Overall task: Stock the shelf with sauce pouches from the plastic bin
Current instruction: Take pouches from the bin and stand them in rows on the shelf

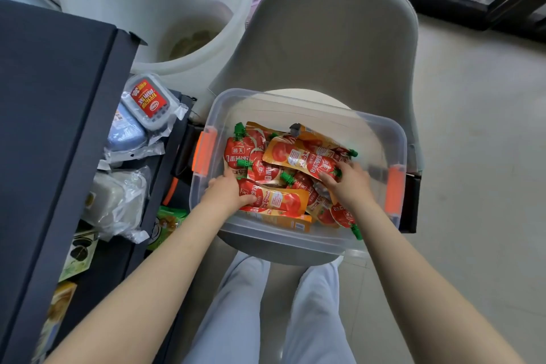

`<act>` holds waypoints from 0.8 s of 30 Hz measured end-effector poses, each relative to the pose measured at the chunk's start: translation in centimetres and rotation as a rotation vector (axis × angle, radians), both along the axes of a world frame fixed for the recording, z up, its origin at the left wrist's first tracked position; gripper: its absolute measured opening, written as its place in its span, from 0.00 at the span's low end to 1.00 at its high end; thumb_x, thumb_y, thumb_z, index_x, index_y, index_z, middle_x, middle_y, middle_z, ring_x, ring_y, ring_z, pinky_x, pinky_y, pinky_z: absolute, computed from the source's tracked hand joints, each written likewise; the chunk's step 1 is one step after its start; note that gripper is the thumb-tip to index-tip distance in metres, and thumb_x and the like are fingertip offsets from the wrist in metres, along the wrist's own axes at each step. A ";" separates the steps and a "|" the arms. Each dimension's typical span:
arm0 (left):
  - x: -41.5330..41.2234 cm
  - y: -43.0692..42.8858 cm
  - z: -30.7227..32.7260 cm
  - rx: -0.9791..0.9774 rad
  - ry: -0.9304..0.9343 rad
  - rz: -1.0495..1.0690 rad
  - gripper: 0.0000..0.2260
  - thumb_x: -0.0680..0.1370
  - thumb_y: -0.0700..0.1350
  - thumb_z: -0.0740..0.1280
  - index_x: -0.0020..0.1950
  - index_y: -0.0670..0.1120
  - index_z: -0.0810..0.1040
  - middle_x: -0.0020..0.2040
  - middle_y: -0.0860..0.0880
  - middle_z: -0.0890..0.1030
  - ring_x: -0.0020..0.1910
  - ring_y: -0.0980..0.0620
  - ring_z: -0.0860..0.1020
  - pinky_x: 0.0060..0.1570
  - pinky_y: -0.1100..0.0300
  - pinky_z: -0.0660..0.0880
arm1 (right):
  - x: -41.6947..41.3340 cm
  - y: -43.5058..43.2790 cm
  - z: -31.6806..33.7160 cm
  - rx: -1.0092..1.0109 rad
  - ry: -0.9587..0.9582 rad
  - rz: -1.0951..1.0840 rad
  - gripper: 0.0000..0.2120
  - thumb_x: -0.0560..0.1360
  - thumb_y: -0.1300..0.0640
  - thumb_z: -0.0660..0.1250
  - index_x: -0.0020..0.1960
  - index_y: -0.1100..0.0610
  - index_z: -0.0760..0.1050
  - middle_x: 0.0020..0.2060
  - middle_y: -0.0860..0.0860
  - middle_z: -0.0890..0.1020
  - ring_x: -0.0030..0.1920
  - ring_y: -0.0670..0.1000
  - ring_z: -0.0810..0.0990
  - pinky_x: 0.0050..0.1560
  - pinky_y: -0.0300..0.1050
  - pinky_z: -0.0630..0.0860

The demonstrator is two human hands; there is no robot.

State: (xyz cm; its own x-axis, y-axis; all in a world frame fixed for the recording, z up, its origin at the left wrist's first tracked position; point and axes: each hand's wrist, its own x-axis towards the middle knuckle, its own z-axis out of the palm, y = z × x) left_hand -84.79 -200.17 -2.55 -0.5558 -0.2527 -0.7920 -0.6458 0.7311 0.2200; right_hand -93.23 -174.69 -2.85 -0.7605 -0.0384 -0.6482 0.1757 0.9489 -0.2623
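Pale tiled floor [472, 156], grey chair [325, 38] bearing clear plastic bin [295, 109] full of red sauce pouches [236, 154]; left hand [227, 190] curled round one pouch [277, 199], right hand [350, 183] gripping second pouch [298, 158] near its green cap [337, 172]; mid-pick, probably needing a lift across to dark shelf [59, 97] at left.

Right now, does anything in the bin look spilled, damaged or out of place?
No spill or tear shows. The sauce pouches lie jumbled, caps pointing every way, and the plastic bin overhangs the chair seat that carries it.
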 end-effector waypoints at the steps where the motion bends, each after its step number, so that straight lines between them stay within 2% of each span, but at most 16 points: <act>1: 0.1 0.2 -0.3 -0.047 0.032 -0.026 0.39 0.71 0.60 0.73 0.73 0.43 0.61 0.67 0.43 0.74 0.66 0.41 0.71 0.65 0.44 0.71 | -0.1 -0.1 -0.1 -0.012 0.016 -0.010 0.34 0.75 0.37 0.64 0.72 0.57 0.67 0.70 0.57 0.71 0.69 0.60 0.69 0.67 0.58 0.68; 3: -0.1 0.5 -0.2 -0.064 0.101 0.004 0.33 0.70 0.60 0.73 0.67 0.43 0.70 0.62 0.44 0.76 0.63 0.42 0.74 0.61 0.47 0.73 | -0.3 -0.4 0.0 -0.089 -0.032 -0.106 0.37 0.70 0.37 0.70 0.70 0.58 0.68 0.66 0.55 0.75 0.64 0.58 0.74 0.63 0.56 0.74; 5: -0.7 1.0 0.6 -0.005 0.180 0.113 0.28 0.69 0.60 0.74 0.61 0.43 0.77 0.58 0.46 0.78 0.59 0.45 0.76 0.55 0.54 0.74 | -0.3 -0.6 0.2 -0.213 -0.146 -0.301 0.37 0.66 0.39 0.76 0.67 0.57 0.69 0.61 0.52 0.78 0.57 0.55 0.80 0.56 0.52 0.78; 7: -1.3 1.7 1.6 0.050 0.263 0.204 0.26 0.68 0.57 0.77 0.59 0.43 0.78 0.60 0.47 0.77 0.59 0.48 0.75 0.52 0.59 0.70 | -0.2 -0.6 0.6 -0.322 -0.221 -0.472 0.33 0.64 0.43 0.78 0.61 0.54 0.69 0.52 0.50 0.80 0.47 0.50 0.82 0.45 0.48 0.80; 8: -1.5 2.0 1.8 0.074 0.298 0.238 0.24 0.68 0.56 0.77 0.58 0.45 0.78 0.60 0.47 0.77 0.58 0.48 0.75 0.51 0.60 0.69 | -0.1 -0.7 1.1 -0.371 -0.252 -0.526 0.29 0.65 0.46 0.78 0.59 0.54 0.69 0.48 0.49 0.79 0.44 0.48 0.81 0.39 0.43 0.78; 10: -1.7 2.4 2.0 0.136 0.350 0.335 0.21 0.68 0.53 0.78 0.55 0.48 0.75 0.56 0.49 0.77 0.54 0.51 0.74 0.46 0.61 0.70 | 0.0 -0.7 1.5 -0.471 -0.301 -0.607 0.25 0.68 0.51 0.78 0.58 0.54 0.69 0.49 0.50 0.78 0.43 0.48 0.81 0.34 0.40 0.76; 12: -1.7 2.6 1.9 0.257 0.355 0.507 0.23 0.68 0.52 0.79 0.56 0.50 0.71 0.53 0.51 0.76 0.52 0.52 0.75 0.43 0.60 0.73 | 0.2 -0.6 1.7 -0.558 -0.303 -0.664 0.24 0.69 0.52 0.77 0.59 0.53 0.69 0.52 0.52 0.79 0.45 0.51 0.83 0.35 0.43 0.79; 14: -1.5 2.8 1.8 0.378 0.327 0.645 0.25 0.69 0.51 0.78 0.60 0.50 0.71 0.55 0.51 0.76 0.54 0.51 0.76 0.48 0.58 0.75 | 0.4 -0.5 1.9 -0.617 -0.238 -0.723 0.23 0.71 0.54 0.76 0.61 0.52 0.69 0.53 0.55 0.80 0.47 0.54 0.83 0.40 0.47 0.81; 17: -0.9 3.5 1.5 0.537 0.285 0.809 0.20 0.71 0.49 0.76 0.61 0.49 0.76 0.56 0.51 0.80 0.56 0.50 0.79 0.50 0.56 0.76 | 0.6 0.1 2.0 -0.748 -0.178 -0.858 0.21 0.72 0.59 0.74 0.63 0.50 0.72 0.56 0.56 0.78 0.52 0.57 0.83 0.50 0.54 0.82; 19: -0.4 4.0 1.4 0.630 0.294 0.913 0.17 0.72 0.47 0.75 0.58 0.50 0.77 0.56 0.50 0.82 0.56 0.50 0.80 0.50 0.55 0.78 | 0.8 0.5 2.1 -0.836 -0.150 -0.944 0.21 0.72 0.59 0.74 0.62 0.47 0.75 0.58 0.56 0.77 0.53 0.59 0.83 0.52 0.58 0.81; 21: -0.3 4.3 1.4 0.711 0.292 0.993 0.13 0.73 0.45 0.74 0.56 0.51 0.77 0.56 0.48 0.82 0.56 0.49 0.80 0.52 0.52 0.80 | 1.0 0.6 2.3 -0.881 -0.111 -1.004 0.21 0.72 0.60 0.74 0.63 0.47 0.75 0.58 0.57 0.78 0.54 0.59 0.83 0.52 0.57 0.81; 24: -0.3 4.3 1.7 0.823 0.282 0.998 0.13 0.75 0.43 0.72 0.59 0.48 0.78 0.58 0.47 0.82 0.58 0.49 0.80 0.58 0.49 0.78 | 1.1 0.2 3.2 -0.941 -0.065 -1.115 0.22 0.73 0.62 0.72 0.65 0.56 0.74 0.54 0.57 0.81 0.50 0.56 0.84 0.46 0.51 0.82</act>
